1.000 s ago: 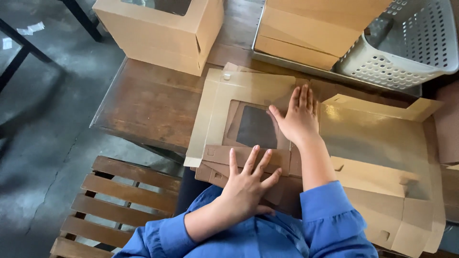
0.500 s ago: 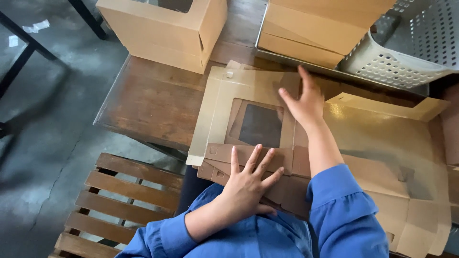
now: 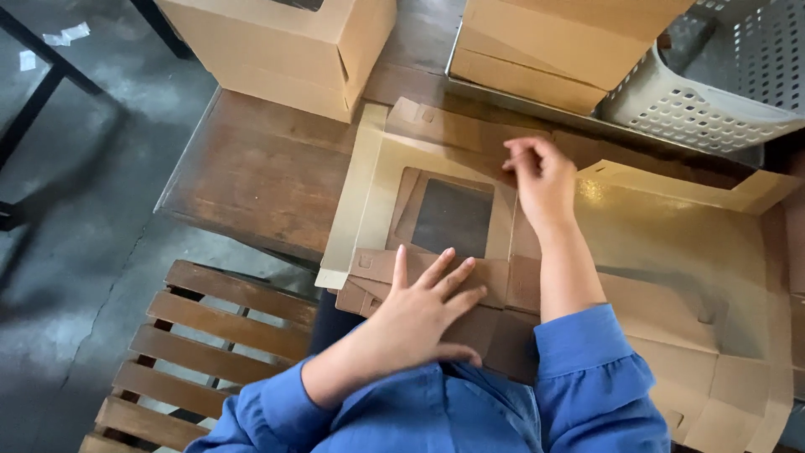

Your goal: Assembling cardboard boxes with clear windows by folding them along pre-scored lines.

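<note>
We press our left hand, fingers spread, flat on the unfolded window box blank on the counter; our right hand pinches its far flap. Light, bendable cardboard, best gripped at edges.

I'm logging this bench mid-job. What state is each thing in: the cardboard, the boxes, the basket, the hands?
Flat box blank with window: unfolded, lying flat on the wooden table.
Left hand: open, fingers spread, pressing the blank's near flap.
Right hand: fingers curled at the blank's far edge.
Assembled box: folded up, standing on the table.
Stacked cardboard: folded, piled.
White basket: tilted, contents unclear.
</note>
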